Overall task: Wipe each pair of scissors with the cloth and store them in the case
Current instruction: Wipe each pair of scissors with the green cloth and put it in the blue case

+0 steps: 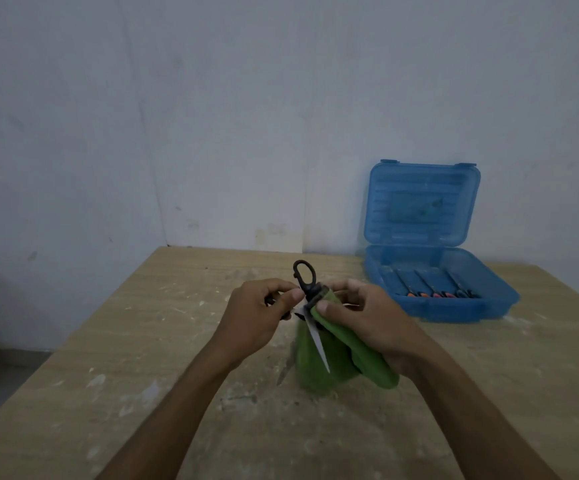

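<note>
Both hands grip: left hand [260,313] pinches rigid, sharp black-handled scissors [310,306] at the handles, right hand [357,317] presses limp green cloth [350,355] against the blade.

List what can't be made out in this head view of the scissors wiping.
- Black-handled scissors: the second handle loop is hidden inside the left hand; the second blade is covered by the green cloth pinched in the right hand.
- Scissors in the blue case: too small and dim to count surely.
- Label on the case lid: blurred, unreadable.
- Table front: cut off by the frame's bottom edge.
</note>
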